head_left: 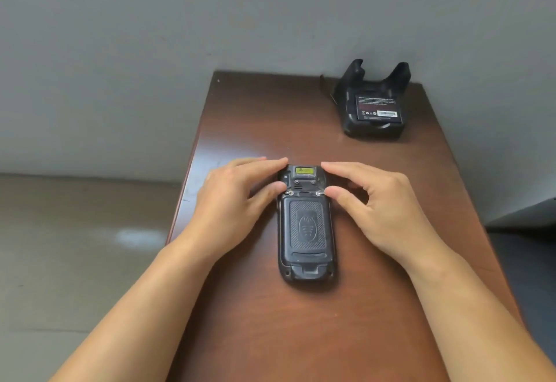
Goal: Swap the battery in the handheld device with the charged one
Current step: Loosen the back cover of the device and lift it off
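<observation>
Bare forearms reach in from the near edge of the brown wooden table (391, 306). Black rugged handheld device (306, 225) lies face down between them, long axis pointing away, textured battery cover (307, 225) still on. Left hand (231, 201) and right hand (379, 204) flank its far end, loosely curled, gripping nothing; thumb tips sit at the two small metal latches (320, 193). Charged black battery (377, 108) waits in the black charging cradle (373, 102), far right, nearer the right hand
</observation>
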Demonstrator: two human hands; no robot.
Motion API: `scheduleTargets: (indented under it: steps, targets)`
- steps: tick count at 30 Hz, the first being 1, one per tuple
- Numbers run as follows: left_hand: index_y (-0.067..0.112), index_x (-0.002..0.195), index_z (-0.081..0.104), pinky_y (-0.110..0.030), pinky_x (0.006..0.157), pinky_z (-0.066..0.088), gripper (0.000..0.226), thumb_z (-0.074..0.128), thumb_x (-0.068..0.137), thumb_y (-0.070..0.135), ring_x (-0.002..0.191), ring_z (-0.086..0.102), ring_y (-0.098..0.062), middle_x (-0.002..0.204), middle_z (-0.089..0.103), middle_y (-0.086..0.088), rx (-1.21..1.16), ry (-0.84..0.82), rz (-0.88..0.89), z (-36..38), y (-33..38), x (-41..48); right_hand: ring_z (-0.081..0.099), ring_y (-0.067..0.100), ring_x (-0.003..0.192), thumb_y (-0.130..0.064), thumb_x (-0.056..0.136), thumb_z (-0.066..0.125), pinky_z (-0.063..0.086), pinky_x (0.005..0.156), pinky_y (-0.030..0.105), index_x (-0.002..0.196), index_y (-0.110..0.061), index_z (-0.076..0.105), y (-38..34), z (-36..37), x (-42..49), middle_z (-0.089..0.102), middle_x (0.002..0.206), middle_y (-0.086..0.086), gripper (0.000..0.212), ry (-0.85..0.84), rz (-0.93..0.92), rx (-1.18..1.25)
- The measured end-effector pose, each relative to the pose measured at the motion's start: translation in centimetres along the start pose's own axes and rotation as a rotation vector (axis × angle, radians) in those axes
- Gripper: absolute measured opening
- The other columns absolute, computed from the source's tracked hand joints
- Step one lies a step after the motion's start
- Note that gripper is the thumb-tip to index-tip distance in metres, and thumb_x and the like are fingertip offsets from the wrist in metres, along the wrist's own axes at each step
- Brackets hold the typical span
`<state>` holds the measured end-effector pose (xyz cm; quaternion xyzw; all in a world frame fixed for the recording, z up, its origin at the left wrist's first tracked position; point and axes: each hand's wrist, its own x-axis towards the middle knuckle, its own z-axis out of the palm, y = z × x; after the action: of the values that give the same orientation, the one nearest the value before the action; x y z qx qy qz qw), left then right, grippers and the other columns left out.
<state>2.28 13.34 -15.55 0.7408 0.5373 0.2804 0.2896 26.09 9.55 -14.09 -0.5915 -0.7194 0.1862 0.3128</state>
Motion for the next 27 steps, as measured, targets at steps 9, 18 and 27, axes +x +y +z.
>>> scheduleTargets:
  steps: [9, 18, 27]
  targets:
    - [0.046, 0.125, 0.066, -0.047, 0.110, 0.044, 0.045, 0.062, 0.081, 0.054, 0.130, 0.057, -0.005, 0.130, 0.069, 0.010, -0.061, 0.013, 0.005, -0.2, -0.3, 0.4, 0.071, 0.003, 0.096, -0.023, 0.082, 0.082, 0.050, 0.087, 0.009, 0.107, -0.012, 0.080, 0.1, 0.1, 0.8, 0.078, 0.104, -0.006, 0.027, 0.084, -0.042, 0.026]
    - [0.039, 0.125, 0.069, -0.048, 0.108, 0.046, 0.044, 0.064, 0.082, 0.050, 0.129, 0.059, -0.008, 0.128, 0.070, 0.011, -0.061, 0.035, 0.020, -0.2, 0.2, 0.3, 0.074, 0.007, 0.086, -0.021, 0.079, 0.086, 0.056, 0.076, 0.013, 0.099, -0.017, 0.079, -0.6, 0.0, 1.3, 0.078, 0.091, -0.005, 0.022, 0.067, 0.088, 0.108]
    - [0.037, 0.124, 0.070, -0.043, 0.108, 0.047, 0.045, 0.066, 0.081, 0.049, 0.126, 0.061, -0.006, 0.122, 0.070, 0.020, -0.057, 0.028, 0.042, -0.4, 0.3, 0.6, 0.071, 0.004, 0.094, -0.023, 0.084, 0.080, 0.058, 0.083, 0.018, 0.111, -0.028, 0.074, -2.1, -0.5, 1.6, 0.075, 0.102, -0.010, 0.029, -0.034, 0.188, 0.121]
